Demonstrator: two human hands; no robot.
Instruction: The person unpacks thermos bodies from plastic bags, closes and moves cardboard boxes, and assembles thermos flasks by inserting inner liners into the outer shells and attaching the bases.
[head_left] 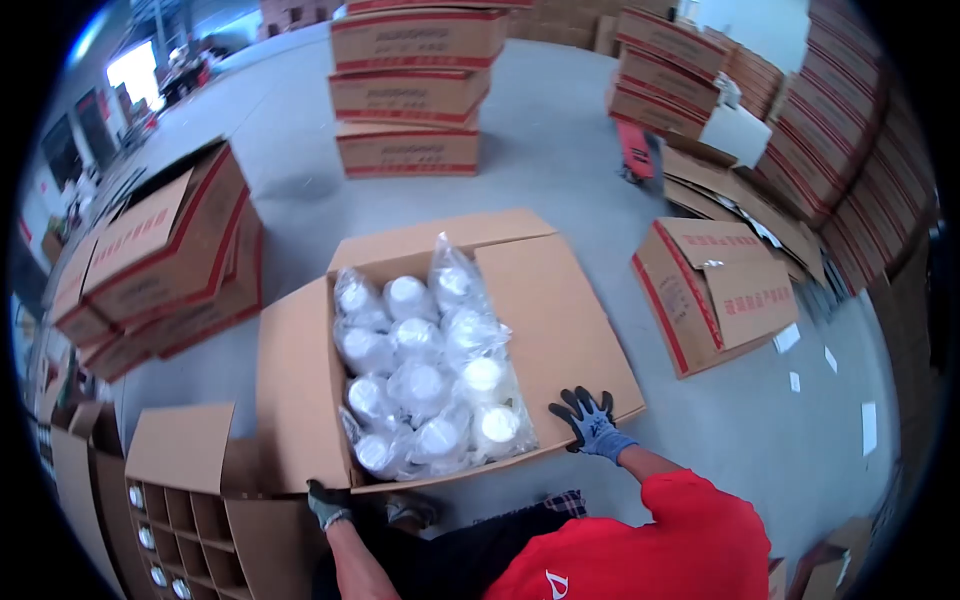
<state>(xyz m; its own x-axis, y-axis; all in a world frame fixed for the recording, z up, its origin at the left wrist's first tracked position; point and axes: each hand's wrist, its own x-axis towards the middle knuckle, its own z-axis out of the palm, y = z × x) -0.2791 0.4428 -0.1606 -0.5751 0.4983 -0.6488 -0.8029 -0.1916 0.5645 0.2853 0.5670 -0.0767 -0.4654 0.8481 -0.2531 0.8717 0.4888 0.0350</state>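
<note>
An open cardboard box (560,310) stands in front of me, its flaps spread outward. Several white round items in clear plastic wrap (420,385) fill it in rows. My right hand (590,425), in a blue and black glove, lies with fingers spread on the right flap near its front corner. My left hand (328,502), also gloved, is at the box's near left corner, by the edge of the left flap; its fingers are partly hidden, and whether they grip the cardboard is unclear.
A divided carton (190,525) with a few white items stands at the lower left. Closed cartons are stacked at the left (170,250) and far centre (410,95). A single carton (715,290) sits on the right, near flattened cardboard (700,180) and tall carton stacks (825,110).
</note>
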